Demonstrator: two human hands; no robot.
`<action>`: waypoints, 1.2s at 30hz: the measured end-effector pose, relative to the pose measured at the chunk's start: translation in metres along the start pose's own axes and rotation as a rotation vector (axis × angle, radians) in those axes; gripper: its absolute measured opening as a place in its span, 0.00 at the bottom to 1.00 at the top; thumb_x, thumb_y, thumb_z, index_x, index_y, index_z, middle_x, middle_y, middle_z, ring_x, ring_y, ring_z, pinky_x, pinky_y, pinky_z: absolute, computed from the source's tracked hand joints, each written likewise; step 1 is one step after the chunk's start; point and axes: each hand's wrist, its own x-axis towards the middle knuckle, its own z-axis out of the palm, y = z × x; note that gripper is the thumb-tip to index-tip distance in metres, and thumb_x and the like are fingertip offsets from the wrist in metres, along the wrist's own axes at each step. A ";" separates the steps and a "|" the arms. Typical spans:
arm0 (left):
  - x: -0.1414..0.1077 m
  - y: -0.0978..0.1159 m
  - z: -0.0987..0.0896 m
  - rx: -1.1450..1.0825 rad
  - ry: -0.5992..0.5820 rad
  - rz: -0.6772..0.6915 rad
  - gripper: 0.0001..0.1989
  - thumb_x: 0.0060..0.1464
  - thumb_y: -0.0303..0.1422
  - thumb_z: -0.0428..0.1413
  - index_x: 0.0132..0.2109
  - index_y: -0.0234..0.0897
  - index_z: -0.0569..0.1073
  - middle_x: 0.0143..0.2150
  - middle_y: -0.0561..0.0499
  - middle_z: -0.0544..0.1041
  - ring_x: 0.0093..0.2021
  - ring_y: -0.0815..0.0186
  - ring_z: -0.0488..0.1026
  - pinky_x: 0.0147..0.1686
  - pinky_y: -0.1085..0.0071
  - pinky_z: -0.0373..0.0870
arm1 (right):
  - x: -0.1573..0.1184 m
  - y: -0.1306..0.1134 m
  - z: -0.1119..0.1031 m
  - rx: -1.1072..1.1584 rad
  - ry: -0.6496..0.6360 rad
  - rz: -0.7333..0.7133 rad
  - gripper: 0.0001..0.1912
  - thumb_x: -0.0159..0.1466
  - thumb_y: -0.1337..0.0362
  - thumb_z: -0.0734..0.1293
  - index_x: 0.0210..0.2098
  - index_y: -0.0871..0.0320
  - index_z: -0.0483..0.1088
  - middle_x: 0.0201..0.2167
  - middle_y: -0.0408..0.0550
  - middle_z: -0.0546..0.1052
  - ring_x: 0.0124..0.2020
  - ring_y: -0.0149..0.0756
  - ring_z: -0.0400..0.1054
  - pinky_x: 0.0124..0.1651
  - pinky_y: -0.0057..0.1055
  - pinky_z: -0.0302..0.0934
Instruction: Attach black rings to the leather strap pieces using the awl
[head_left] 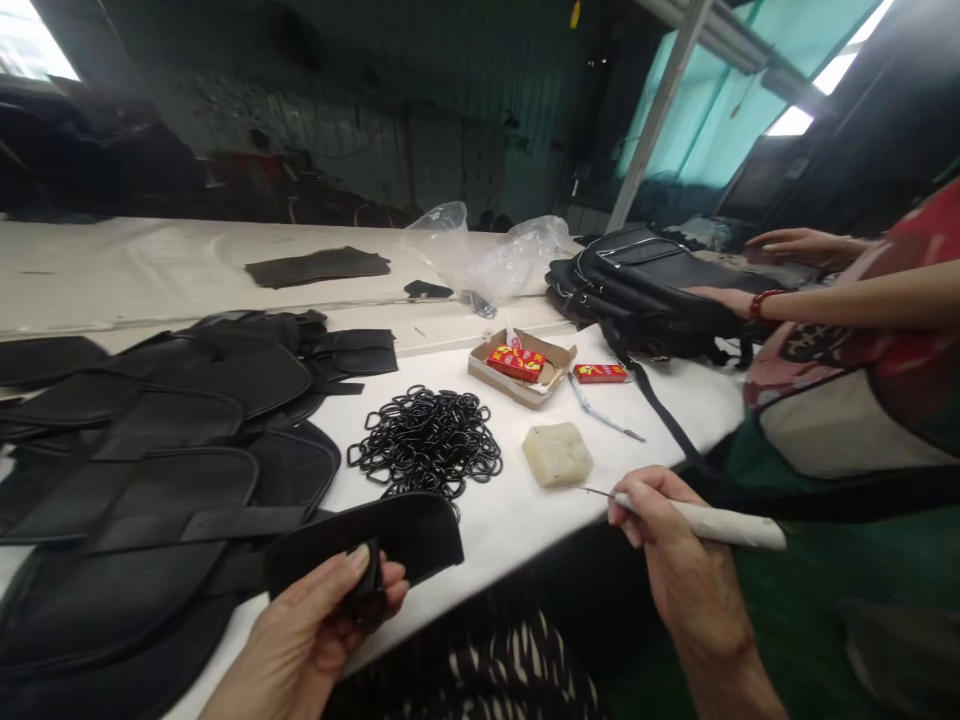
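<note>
My left hand (311, 620) is closed at the near table edge, thumb and fingers pinching a folded end of a black leather piece (424, 535). The piece's wide, rounded part extends to the right behind my fingers. In my right hand (682, 565) is an awl (739, 527) with a pale, thick handle, its thin metal tip pointing left. That tip lies just beside a yellowish waxy block (556, 455) on the table; I cannot tell whether they touch. Behind the leather piece lies a heap of black metal D-rings (431, 440).
Stacked black leather panels (172, 490) cover the left side. A cardboard box (495, 383) with a red packet, another red packet (600, 373) and a thin pen-like tool (607, 418) lie beyond the block. At right, another person's hands touch a black backpack (645, 265). Clear plastic (502, 255) lies behind.
</note>
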 end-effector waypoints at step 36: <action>0.004 0.009 0.003 -0.072 -0.189 -0.137 0.08 0.51 0.19 0.54 0.29 0.23 0.77 0.33 0.35 0.79 0.34 0.59 0.77 0.35 0.70 0.76 | 0.006 0.017 0.009 0.120 0.039 0.080 0.11 0.56 0.57 0.66 0.25 0.59 0.66 0.21 0.42 0.67 0.26 0.28 0.59 0.30 0.26 0.54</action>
